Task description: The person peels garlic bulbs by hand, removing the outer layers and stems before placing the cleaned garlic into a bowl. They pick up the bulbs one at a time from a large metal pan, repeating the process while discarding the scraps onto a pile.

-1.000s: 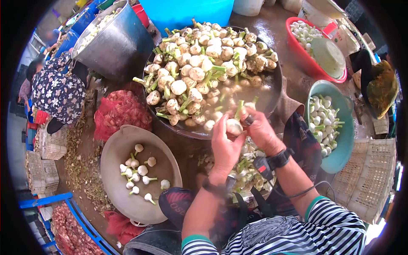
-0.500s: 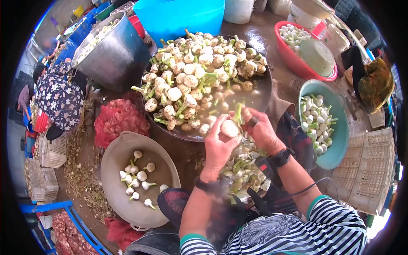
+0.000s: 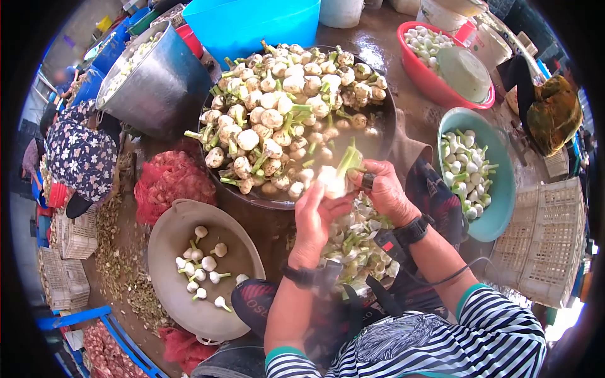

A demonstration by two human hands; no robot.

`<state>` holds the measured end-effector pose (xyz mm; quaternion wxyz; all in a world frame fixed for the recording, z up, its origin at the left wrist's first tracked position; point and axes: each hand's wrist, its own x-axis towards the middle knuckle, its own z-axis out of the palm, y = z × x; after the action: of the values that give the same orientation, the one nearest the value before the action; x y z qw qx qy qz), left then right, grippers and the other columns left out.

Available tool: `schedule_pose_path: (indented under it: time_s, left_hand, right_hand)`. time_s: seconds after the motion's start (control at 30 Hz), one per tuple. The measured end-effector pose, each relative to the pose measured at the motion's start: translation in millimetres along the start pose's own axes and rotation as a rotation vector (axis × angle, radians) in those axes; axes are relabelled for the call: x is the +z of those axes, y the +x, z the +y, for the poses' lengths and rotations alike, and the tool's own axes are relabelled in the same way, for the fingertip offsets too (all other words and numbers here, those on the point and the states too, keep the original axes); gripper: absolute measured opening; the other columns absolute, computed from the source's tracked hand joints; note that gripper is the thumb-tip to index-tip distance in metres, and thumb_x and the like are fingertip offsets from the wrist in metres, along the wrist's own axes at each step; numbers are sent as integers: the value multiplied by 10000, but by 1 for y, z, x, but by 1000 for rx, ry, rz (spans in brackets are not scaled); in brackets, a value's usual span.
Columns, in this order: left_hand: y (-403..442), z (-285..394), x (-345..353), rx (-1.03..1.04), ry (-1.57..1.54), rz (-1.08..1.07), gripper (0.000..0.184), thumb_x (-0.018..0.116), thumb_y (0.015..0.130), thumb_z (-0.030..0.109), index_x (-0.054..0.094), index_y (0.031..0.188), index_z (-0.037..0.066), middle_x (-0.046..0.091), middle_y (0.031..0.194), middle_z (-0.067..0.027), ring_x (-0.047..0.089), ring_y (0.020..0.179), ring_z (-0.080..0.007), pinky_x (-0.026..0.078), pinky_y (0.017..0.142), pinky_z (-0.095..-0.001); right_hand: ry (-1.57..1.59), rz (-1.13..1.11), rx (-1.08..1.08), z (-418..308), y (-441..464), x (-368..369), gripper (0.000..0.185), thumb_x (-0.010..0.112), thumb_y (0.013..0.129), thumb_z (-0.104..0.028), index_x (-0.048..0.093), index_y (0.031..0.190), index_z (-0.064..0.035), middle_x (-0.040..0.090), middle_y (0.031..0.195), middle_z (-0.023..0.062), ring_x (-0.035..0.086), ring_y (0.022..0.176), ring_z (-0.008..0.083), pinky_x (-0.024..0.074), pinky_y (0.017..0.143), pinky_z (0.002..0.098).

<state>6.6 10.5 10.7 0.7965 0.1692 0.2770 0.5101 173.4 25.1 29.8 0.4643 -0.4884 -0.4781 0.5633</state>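
Over the near edge of a wide dark basin (image 3: pixel 396 135), my left hand (image 3: pixel 315 220) cradles a white garlic bulb (image 3: pixel 333 182), fingers closed round its underside. The bulb's pale green stalk and loose skin (image 3: pixel 350 159) stick up to the right. My right hand (image 3: pixel 389 195) is closed beside the stalk, with a small dark tool (image 3: pixel 367 181) at its fingers; its blade, if any, is not visible. Unpeeled garlic bulbs (image 3: pixel 271 118) are heaped in the basin, partly in murky water. Stripped skins and stalks (image 3: pixel 362 252) lie in my lap below the hands.
A grey basin (image 3: pixel 164 277) with several peeled bulbs sits at left. To the right stand a teal basin (image 3: pixel 504 208) and a red basin (image 3: pixel 409 63) of garlic. Nearby are a red mesh sack (image 3: pixel 173 183), a metal pot (image 3: pixel 170 82), crates (image 3: pixel 539 239) and a person in floral clothing (image 3: pixel 82 145).
The stalk and skin now stand out further from the bulb, and the right hand has turned slightly. The left hand has shifted a little left. The whole view has shifted slightly.
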Motion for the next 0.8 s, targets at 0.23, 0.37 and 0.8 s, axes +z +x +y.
schedule_pose_path:
  time_s: [0.23,0.37,0.8]
  left_hand:
    - [7,-12,-18,104,176,100,352,659,844,192,546,1127,15,626,940,-59,597,691,-130,495,599,-239]
    - [10,-9,-21,55,-58,-21,359,665,831,186,569,1136,21,614,877,-25,507,597,-97,420,537,-258]
    - [0,-5,-11,27,-193,-92,492,574,837,205,440,1261,-7,599,1045,-141,637,886,-305,582,714,-420]
  right_hand:
    - [191,-70,127,9,-3,9,196,594,861,-137,641,978,13,564,739,6,494,628,82,409,572,242]
    - [582,45,314,23,-1,12,174,546,863,-83,598,1005,2,583,826,34,517,638,130,437,580,273]
    - [-816,-181,-22,53,-19,-33,255,564,732,-29,663,967,-37,645,813,181,635,786,346,500,711,398]
